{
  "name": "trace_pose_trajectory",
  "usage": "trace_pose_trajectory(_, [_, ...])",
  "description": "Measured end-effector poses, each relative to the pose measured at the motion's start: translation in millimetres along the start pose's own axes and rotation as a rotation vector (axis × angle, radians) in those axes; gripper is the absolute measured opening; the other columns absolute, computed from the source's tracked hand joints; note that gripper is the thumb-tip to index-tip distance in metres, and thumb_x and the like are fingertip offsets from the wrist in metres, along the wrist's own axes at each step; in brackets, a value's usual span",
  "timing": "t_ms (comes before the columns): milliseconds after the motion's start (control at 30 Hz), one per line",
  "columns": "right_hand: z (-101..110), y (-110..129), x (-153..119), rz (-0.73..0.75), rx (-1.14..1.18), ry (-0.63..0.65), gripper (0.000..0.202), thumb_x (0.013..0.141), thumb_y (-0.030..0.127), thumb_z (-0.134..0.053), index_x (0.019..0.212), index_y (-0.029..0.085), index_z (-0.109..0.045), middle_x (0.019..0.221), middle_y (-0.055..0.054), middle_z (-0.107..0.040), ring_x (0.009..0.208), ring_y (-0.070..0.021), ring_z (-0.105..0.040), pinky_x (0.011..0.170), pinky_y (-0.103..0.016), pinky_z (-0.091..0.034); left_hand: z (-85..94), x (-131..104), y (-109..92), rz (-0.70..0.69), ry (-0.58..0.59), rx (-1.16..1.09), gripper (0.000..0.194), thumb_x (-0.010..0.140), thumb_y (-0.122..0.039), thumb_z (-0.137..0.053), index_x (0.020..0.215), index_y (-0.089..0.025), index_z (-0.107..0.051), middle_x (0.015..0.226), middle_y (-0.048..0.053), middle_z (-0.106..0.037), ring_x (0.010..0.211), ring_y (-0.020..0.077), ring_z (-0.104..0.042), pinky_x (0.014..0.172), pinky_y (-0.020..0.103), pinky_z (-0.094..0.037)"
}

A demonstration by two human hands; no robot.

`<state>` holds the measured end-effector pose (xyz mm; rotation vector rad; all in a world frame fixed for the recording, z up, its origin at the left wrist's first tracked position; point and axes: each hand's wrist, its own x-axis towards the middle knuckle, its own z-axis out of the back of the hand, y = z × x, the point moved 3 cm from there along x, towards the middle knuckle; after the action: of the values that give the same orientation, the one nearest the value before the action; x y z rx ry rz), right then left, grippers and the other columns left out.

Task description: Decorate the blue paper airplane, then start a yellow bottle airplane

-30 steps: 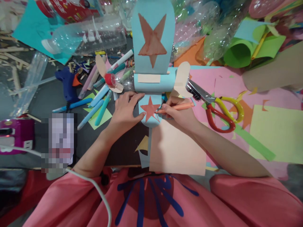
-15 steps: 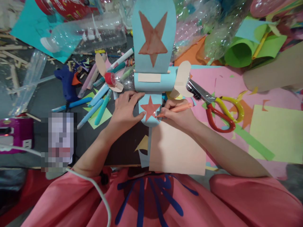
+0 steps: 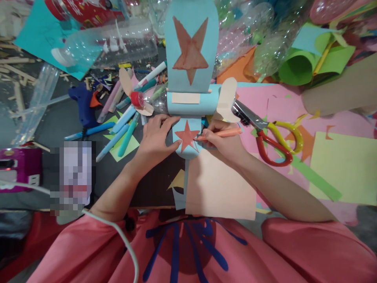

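Note:
A toy plane stands in front of me, its body a clear bottle (image 3: 159, 98) wrapped in light-blue paper, with a red cap (image 3: 137, 99) and beige propeller blades. On its near blue paper wing (image 3: 184, 154) is a red star (image 3: 187, 135), whose lower right point shows a paler, unfilled patch. My left hand (image 3: 159, 135) lies with fingers apart along the wing's left side, thumb at its edge. In my right hand (image 3: 222, 137), an orange felt-tip pen (image 3: 229, 133) is pinched, its tip at the star's right side. The far wing (image 3: 213, 47) carries a larger red-brown star.
Scissors (image 3: 265, 131) with red and yellow handles lie right, on pink paper. Beige paper (image 3: 220, 188) is under my right forearm. Left are several markers (image 3: 128, 133), a blue glue gun (image 3: 84, 104) and a blurred-out phone-like object (image 3: 75, 169). Plastic bottles (image 3: 108, 43) crowd the back.
My right hand has shifted slightly up and right, taking the pen tip from the star's lower right point to its right side. My left hand stays in place.

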<state>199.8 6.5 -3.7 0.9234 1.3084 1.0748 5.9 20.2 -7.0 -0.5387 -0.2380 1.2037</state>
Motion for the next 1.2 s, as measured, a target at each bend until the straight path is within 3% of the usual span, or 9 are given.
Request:
trace_pose_trajectory(433, [-2.0, -0.8, 0.7, 0.036, -0.056, 0.082, 0.034, 0.065, 0.027, -0.066, 0.043, 0.023, -0.04, 0.047, 0.004, -0.043, 0.051, -0.0099, -0.04, 0.048, -0.027, -0.037, -0.9, 0.2, 1.0, -0.022, -0.001, -0.004, 0.056, 0.083, -0.029, -0.062, 0.137, -0.023, -0.054, 0.128, 0.012, -0.053, 0.126, 0.0331, -0.048, 0.108, 0.048, -0.039])
trace_pose_trajectory(600, [-4.1, 0.4, -0.8, 0.013, 0.014, 0.102, 0.032, 0.061, 0.026, -0.066, 0.042, 0.023, -0.04, 0.047, 0.004, -0.045, 0.049, -0.0089, -0.041, 0.046, -0.026, -0.038, -0.5, -0.4, 1.3, -0.026, 0.002, -0.003, 0.056, 0.083, -0.03, -0.061, 0.139, -0.023, -0.053, 0.129, 0.011, -0.053, 0.126, 0.0327, -0.047, 0.11, 0.048, -0.037])
trace_pose_trajectory(833, [3.2, -0.2, 2.7, 0.012, 0.079, 0.12, 0.027, 0.075, 0.041, -0.061, 0.056, 0.023, -0.056, 0.053, 0.001, -0.058, 0.046, -0.0104, -0.049, 0.046, -0.026, -0.042, 0.7, -0.2, 0.3, -0.026, 0.0, -0.007, 0.054, 0.083, -0.03, -0.061, 0.136, -0.024, -0.054, 0.13, 0.011, -0.054, 0.126, 0.0326, -0.048, 0.11, 0.048, -0.038])
trace_pose_trajectory(933, [2.9, 0.1, 1.9, 0.024, 0.038, 0.119, 0.027, 0.076, 0.042, -0.066, 0.059, 0.021, -0.061, 0.057, 0.0, -0.062, 0.049, -0.0108, -0.052, 0.047, -0.026, -0.041, 0.6, -0.5, 0.4, -0.017, -0.004, -0.008, 0.055, 0.083, -0.03, -0.061, 0.137, -0.024, -0.054, 0.13, 0.011, -0.054, 0.125, 0.0331, -0.049, 0.109, 0.048, -0.038])
trace_pose_trajectory(1033, [1.0, 0.4, -0.6, 0.033, -0.008, 0.075, 0.027, 0.072, 0.037, -0.072, 0.054, 0.021, -0.058, 0.052, 0.001, -0.058, 0.049, -0.0104, -0.048, 0.047, -0.025, -0.038, 0.0, -0.7, 0.7, -0.02, -0.007, -0.005, 0.056, 0.083, -0.03, -0.061, 0.137, -0.023, -0.054, 0.131, 0.011, -0.054, 0.125, 0.0331, -0.049, 0.109, 0.048, -0.038])
trace_pose_trajectory(1200, [-0.5, -1.0, -2.3, 0.047, -0.046, 0.06, 0.033, 0.072, 0.035, -0.066, 0.048, 0.023, -0.047, 0.045, 0.003, -0.049, 0.047, -0.0101, -0.043, 0.046, -0.026, -0.034, -0.9, -0.9, 1.2, -0.013, -0.007, 0.016, 0.056, 0.083, -0.029, -0.062, 0.138, -0.023, -0.053, 0.129, 0.011, -0.053, 0.125, 0.0324, -0.048, 0.11, 0.048, -0.037])
